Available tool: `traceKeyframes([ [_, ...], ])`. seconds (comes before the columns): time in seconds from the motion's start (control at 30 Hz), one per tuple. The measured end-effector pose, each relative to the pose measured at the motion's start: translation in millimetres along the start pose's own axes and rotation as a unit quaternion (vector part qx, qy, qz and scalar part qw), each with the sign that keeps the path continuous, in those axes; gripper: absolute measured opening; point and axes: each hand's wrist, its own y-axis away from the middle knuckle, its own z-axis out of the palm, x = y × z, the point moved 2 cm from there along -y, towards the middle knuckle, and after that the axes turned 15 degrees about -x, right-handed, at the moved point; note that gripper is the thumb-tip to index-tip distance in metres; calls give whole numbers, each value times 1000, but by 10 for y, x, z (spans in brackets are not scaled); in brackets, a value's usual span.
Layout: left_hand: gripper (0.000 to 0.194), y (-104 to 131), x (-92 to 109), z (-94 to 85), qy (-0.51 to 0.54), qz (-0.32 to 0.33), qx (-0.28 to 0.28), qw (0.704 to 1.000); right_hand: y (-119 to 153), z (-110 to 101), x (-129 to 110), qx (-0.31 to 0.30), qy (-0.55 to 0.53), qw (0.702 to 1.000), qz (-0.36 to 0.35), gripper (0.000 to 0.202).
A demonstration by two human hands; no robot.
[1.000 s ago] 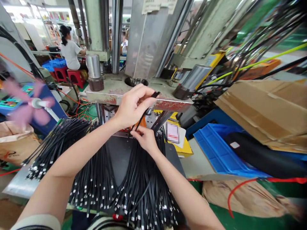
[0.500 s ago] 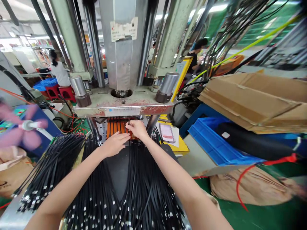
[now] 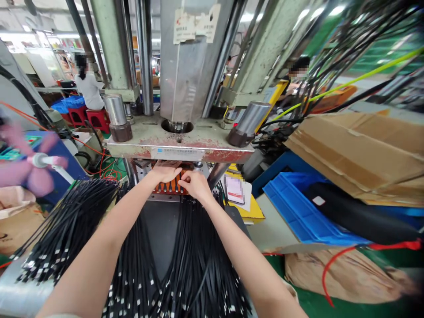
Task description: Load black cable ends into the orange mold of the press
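Note:
My left hand [image 3: 167, 171] reaches under the press plate, fingers stretched out over an orange mould [image 3: 172, 187] with black cable ends lying in its slots. Its fingertips are partly lost in the shadow under the plate. At the mould's right side my right hand [image 3: 196, 182] has thumb and forefinger pinched together; whatever is between them is too small to make out. Bundles of black cables [image 3: 198, 247] with pale metal ends spread over the black work surface [image 3: 161, 234] below my forearms.
The heavy press plate [image 3: 212, 152] hangs just above both hands, between steel guide posts. Another cable bundle [image 3: 76, 216] lies to the left, near a pink fan [image 3: 39, 163]. At right are a blue crate [image 3: 298, 212] and cardboard [image 3: 357, 150]. Two people sit farther back.
My left hand has moved forward from the mould's front edge to over its back part. My right hand stays pinched near the mould's right side, slightly lower. The view has shifted a little.

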Motion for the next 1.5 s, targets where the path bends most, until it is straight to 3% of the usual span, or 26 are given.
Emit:
traceKeyframes([
  [0.1, 55, -215, 14, -95, 14, -12, 7, 1000, -30, 10, -33, -3, -16, 999, 40, 11],
  [0.2, 57, -169, 42, -85, 20, -11, 11, 1000, -4, -30, -31, 33, -5, 999, 23, 8],
  [0.3, 58, 239, -25, 94, 5, 28, 55, 998, 297, -97, 101, 56, 25, 998, -26, 11],
  [0.33, 56, 443, -77, 186, -6, 44, 90, 995, 455, -114, 181, 49, 51, 997, -13, 15],
  [0.4, 51, 899, -222, 395, -31, 42, 167, 985, 795, -134, 368, 4, 144, 986, 78, 26],
  [0.47, 44, 1326, -409, 608, -51, -53, 206, 976, 1098, -136, 524, -80, 240, 949, 189, 35],
  [0.53, 42, 1646, -588, 790, -68, -201, 193, 958, 1293, -132, 580, -157, 285, 914, 240, 40],
  [0.6, 41, 1817, -695, 910, -73, -297, 158, 939, 1358, -143, 525, -167, 291, 910, 244, 37],
  [0.63, 39, 1843, -703, 938, -71, -301, 150, 939, 1348, -158, 466, -142, 287, 917, 238, 34],
  [0.7, 31, 1798, -616, 922, -59, -230, 175, 955, 1260, -178, 307, -77, 262, 944, 185, 26],
  [0.77, 27, 1681, -408, 841, -55, -123, 226, 965, 1113, -154, 125, -38, 212, 975, 59, 20],
  [0.83, 28, 1531, -138, 750, -63, -40, 259, 963, 951, -86, -31, -24, 169, 982, -76, 21],
  [0.9, 31, 1366, 123, 691, -76, 16, 263, 962, 800, 1, -119, -11, 161, 976, -144, 32],
  [0.97, 34, 1206, 306, 679, -79, 51, 257, 962, 681, 83, -145, -13, 175, 971, -161, 38],
  [1.07, 39, 1012, 389, 721, -68, 76, 249, 963, 589, 146, -122, -28, 193, 966, -171, 36],
  [1.27, 47, 892, 267, 758, -108, 131, 209, 963, 590, 82, -43, -38, 206, 960, -184, 33],
  [1.5, 51, 830, 180, 527, -106, 127, 165, 972, 461, -6, 27, -73, 215, 962, -154, 50],
])
